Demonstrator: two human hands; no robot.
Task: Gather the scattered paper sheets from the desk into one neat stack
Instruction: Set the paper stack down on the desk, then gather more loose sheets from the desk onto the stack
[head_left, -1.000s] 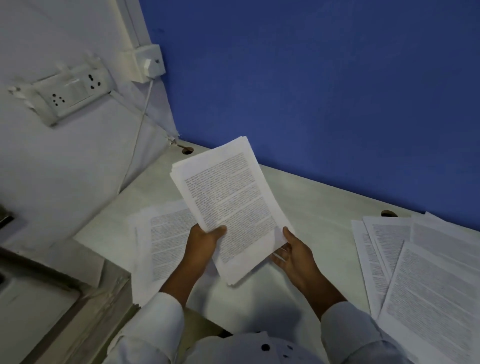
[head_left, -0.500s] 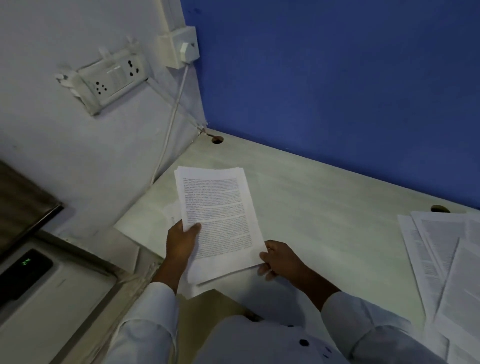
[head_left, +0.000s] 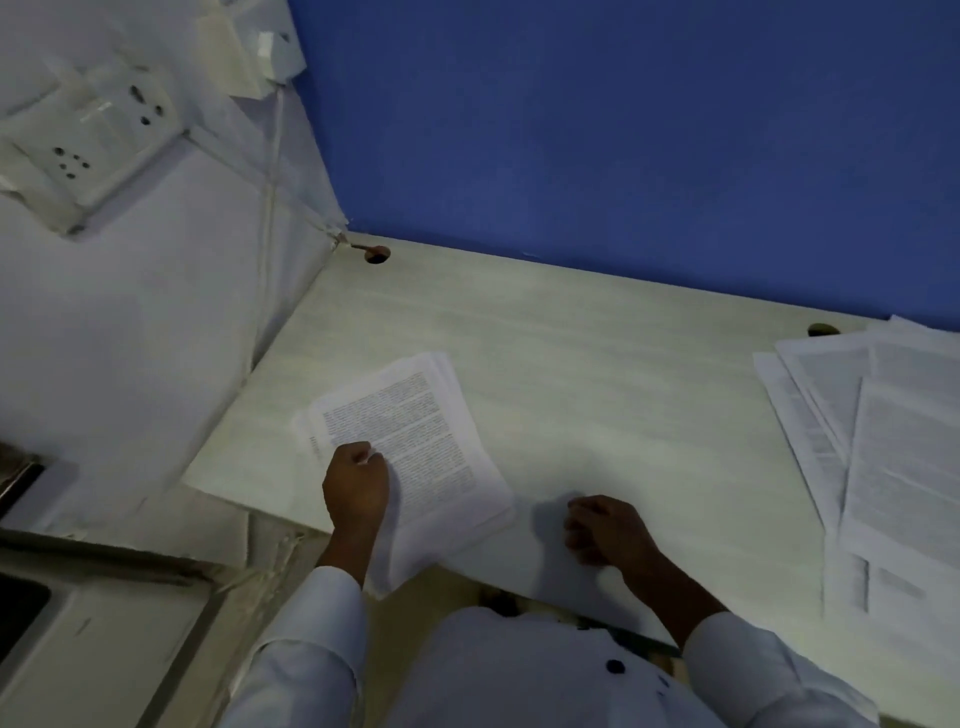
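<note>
Your stack (head_left: 431, 441) lies flat on the surface (head_left: 597, 374) toward its left end. The top page is face up, the page edges are fanned a little, and the near corner hangs out over the front edge. Your left hand (head_left: 356, 488) sits at the stack's left margin, knuckles up, with the wrist coming straight out of the sleeve. The fingers are curled in, so the grip is closed on that side of the paper. That hold makes sense to me: it pins the pile where it lies and leaves the other hand free. Your right hand (head_left: 605, 527) rests on the bare surface just to the right of the stack without touching it. Its fingers are tucked under into a loose fist, and that grip holds nothing. The loose sheets (head_left: 893, 467) lie well apart at the right end, overlapping one another at odd angles below the blue wall (head_left: 623, 130). By my reading you are partway through, with that far pile left to collect. Because of the overhanging corner, I'd keep the left hand's weight on the stack when you reach across.
</note>
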